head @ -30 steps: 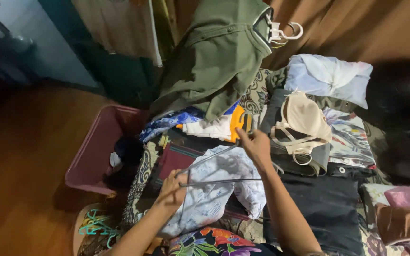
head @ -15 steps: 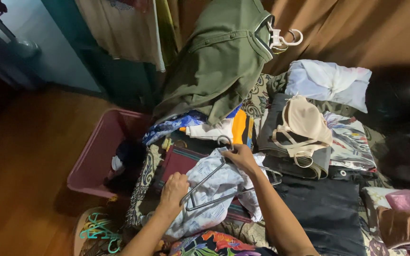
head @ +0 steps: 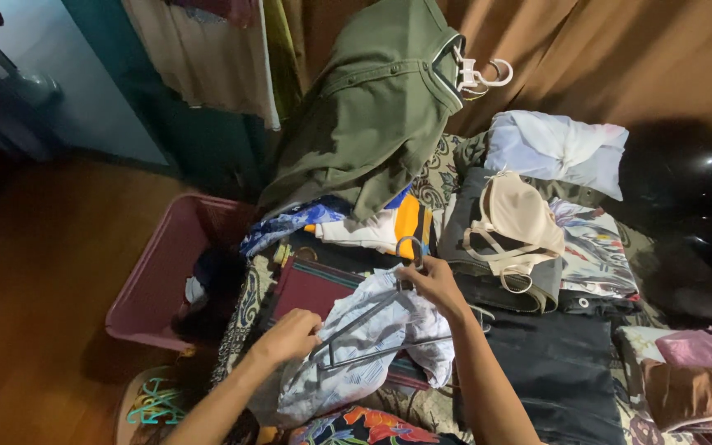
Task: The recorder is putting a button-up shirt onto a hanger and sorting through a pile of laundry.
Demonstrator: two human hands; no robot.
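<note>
A grey wire hanger [head: 372,317] is held inside a pale printed garment [head: 356,346] at the near centre. Its hook end is gripped by the right hand [head: 434,284], its lower left corner by the left hand [head: 290,336] (hands set apart, so the frame is steadied). A pink basket [head: 154,288] sits left.

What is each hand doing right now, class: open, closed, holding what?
Left hand: closed on the hanger corner and the white garment.
Right hand: closed on the hanger near its hook.
</note>
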